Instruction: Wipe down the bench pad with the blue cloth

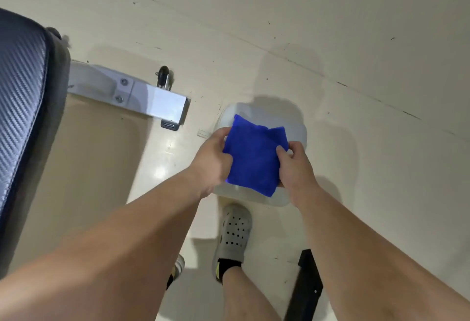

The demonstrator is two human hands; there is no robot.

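We have the cloth folded and pinched between both hands, left hand closed on its left edge, right hand closed on its right edge, above a pale tub on the floor. The pad sits well apart at the far left, untouched. We judge this as preparation; next we must carry the cloth over and press it flat on the pad.

A cream floor with dark scuff marks fills the view. A silver metal bar with two bolts lies on it at left, a small black wheel just behind. A translucent white container sits at centre. Nearer, a grey perforated clog over a black sock, and a black bar to its right.
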